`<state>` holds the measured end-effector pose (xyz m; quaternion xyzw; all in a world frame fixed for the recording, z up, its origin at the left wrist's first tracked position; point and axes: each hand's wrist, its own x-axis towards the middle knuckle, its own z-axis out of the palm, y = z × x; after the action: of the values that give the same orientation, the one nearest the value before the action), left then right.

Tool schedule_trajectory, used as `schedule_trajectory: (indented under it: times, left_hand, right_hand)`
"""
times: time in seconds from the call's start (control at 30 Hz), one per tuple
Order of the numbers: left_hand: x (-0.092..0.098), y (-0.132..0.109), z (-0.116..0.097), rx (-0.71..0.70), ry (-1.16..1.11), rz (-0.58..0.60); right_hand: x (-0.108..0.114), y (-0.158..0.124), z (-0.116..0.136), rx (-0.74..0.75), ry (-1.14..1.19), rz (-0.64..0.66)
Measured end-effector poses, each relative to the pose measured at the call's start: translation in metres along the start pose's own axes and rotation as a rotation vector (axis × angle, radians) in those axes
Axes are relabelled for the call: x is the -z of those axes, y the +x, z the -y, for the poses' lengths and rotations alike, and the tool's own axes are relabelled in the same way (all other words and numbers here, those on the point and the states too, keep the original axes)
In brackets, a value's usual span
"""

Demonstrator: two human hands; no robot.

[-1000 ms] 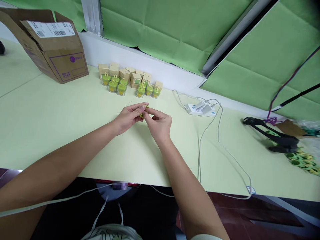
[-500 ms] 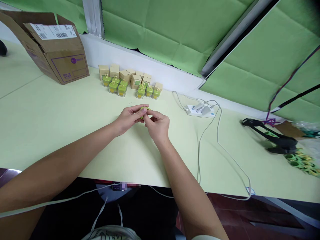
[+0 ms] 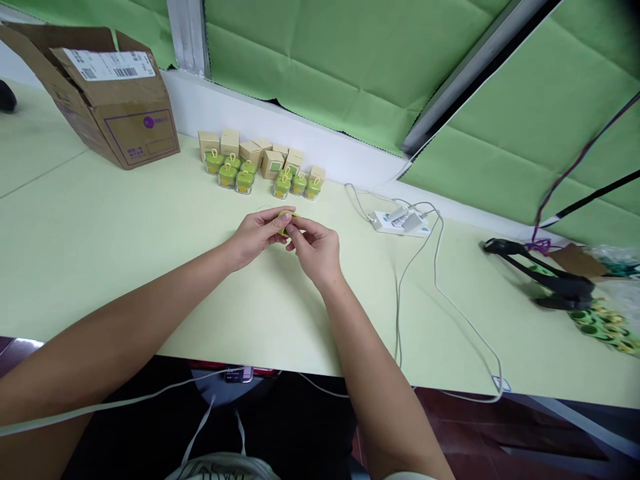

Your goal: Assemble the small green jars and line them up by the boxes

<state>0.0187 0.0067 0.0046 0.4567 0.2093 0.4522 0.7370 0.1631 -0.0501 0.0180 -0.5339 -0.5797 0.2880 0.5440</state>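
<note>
My left hand [image 3: 257, 237] and my right hand [image 3: 315, 250] meet over the middle of the pale green table [image 3: 100, 233]. Both pinch a small green item [image 3: 286, 217] between their fingertips; most of it is hidden by the fingers. Beyond the hands, near the wall, stands a cluster of several small green containers with loop tops [image 3: 237, 177], and behind them a row of small tan boxes [image 3: 250, 150].
An open cardboard box [image 3: 110, 100] lies at the far left. A white power strip [image 3: 403, 221] with trailing cables [image 3: 440, 287] sits to the right. A black tool [image 3: 545, 273] and green patterned pieces [image 3: 603, 327] lie at the far right. The table's front edge runs under my forearms.
The hands stay joined on the small green item; the fingers have shifted slightly around it. The view has drifted a little.
</note>
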Motion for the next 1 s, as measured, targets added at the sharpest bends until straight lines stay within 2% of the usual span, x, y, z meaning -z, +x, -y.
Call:
schedule_trajectory:
  times: [0.27, 0.53, 0.8, 1.0]
  left_hand:
    - [0.0047, 0.0005, 0.0005, -0.016, 0.050, 0.065]
    - [0.0028, -0.0001, -0.0011, -0.027, 0.074, 0.017]
    - [0.0031, -0.0008, -0.0026, -0.035, 0.103, 0.003]
    - [0.0021, -0.0023, -0.0013, -0.014, 0.123, 0.051]
  right_hand:
    - [-0.0012, 0.0022, 0.0021, -0.111, 0.166, -0.026]
    - [-0.0004, 0.0017, 0.0057, -0.153, 0.136, -0.061]
    - [0.0002, 0.0022, 0.0013, -0.136, 0.210, -0.037]
    - [-0.0046, 0.0019, -0.0032, -0.133, 0.160, -0.048]
